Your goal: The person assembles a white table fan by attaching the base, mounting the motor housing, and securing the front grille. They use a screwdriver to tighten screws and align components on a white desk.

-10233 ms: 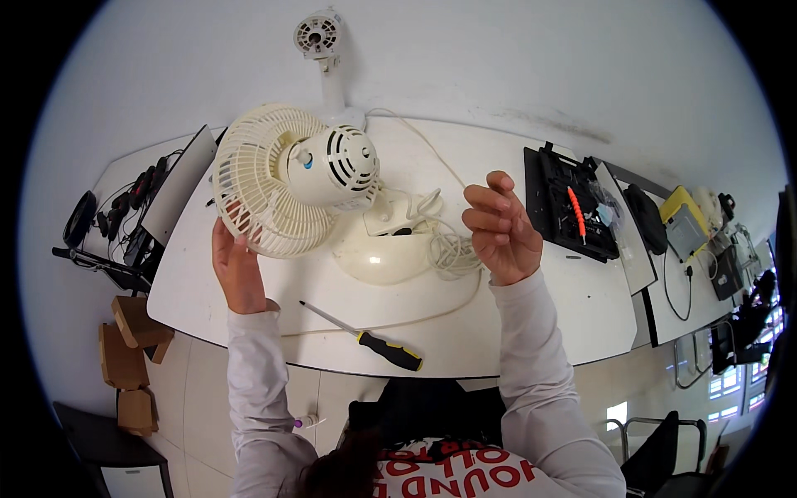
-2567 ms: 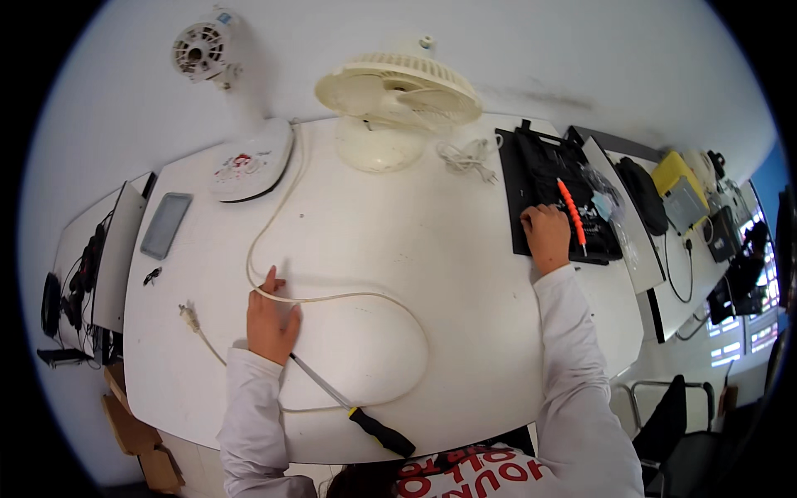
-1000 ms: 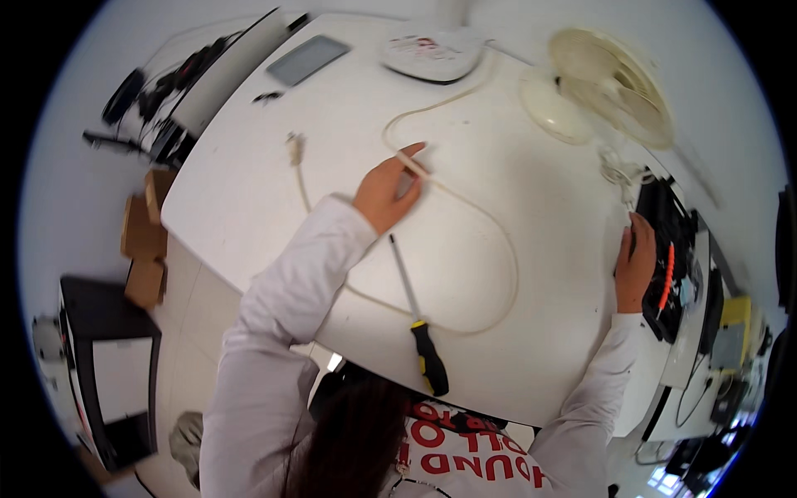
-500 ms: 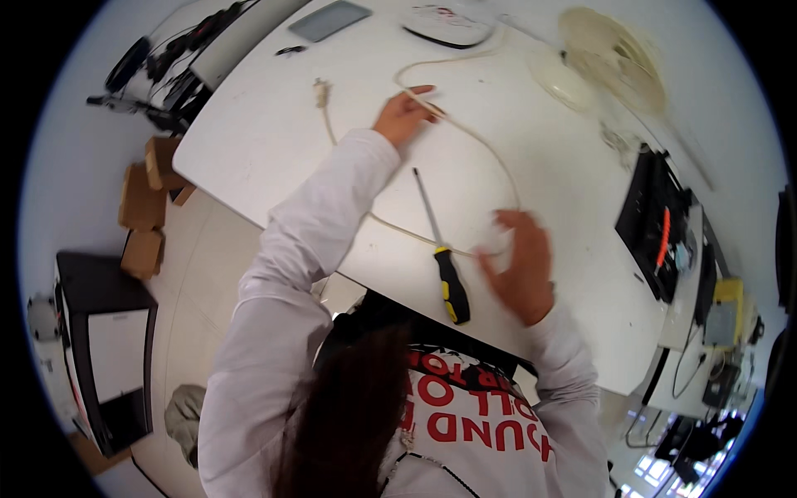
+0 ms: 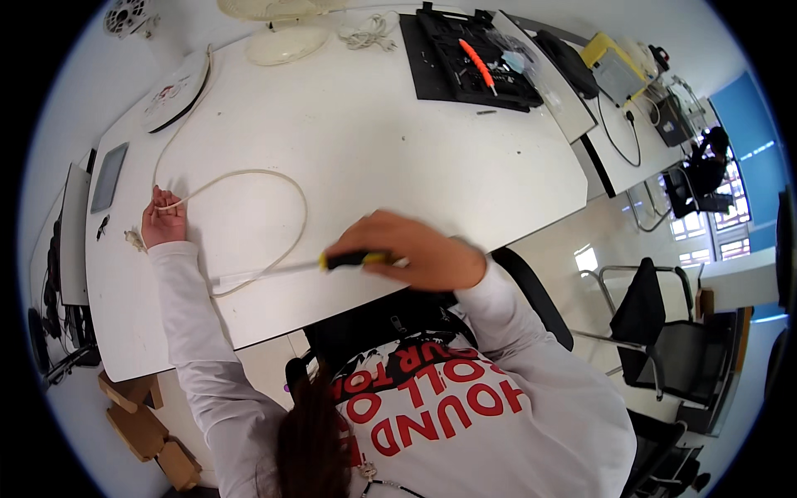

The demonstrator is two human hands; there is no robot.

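A yellow-and-black screwdriver (image 5: 353,260) is in my right hand (image 5: 423,249), closed around its handle above the near part of the table. Its shaft points left and is blurred. Far to the left, my left hand (image 5: 163,222) lies palm up with fingers curled around a cream power cord (image 5: 304,207). From that hand, one length runs up to a rounded white-and-black appliance (image 5: 176,93). The other length makes a wide loop to the right and passes under the screwdriver's shaft. The cord's plug (image 5: 134,240) rests beside my left wrist.
On the white table (image 5: 432,178), an open black tool case (image 5: 452,83) holding an orange-handled tool (image 5: 477,65) is at the far right. A cream fan base (image 5: 286,46) and coiled cord (image 5: 367,35) lie at the back. A grey flat tray (image 5: 110,178) is at left; chairs (image 5: 664,332) stand at right.
The view has swung to the right. My right hand, empty before, has taken up the screwdriver from the table. My left hand is still at the cord, now turned palm up.
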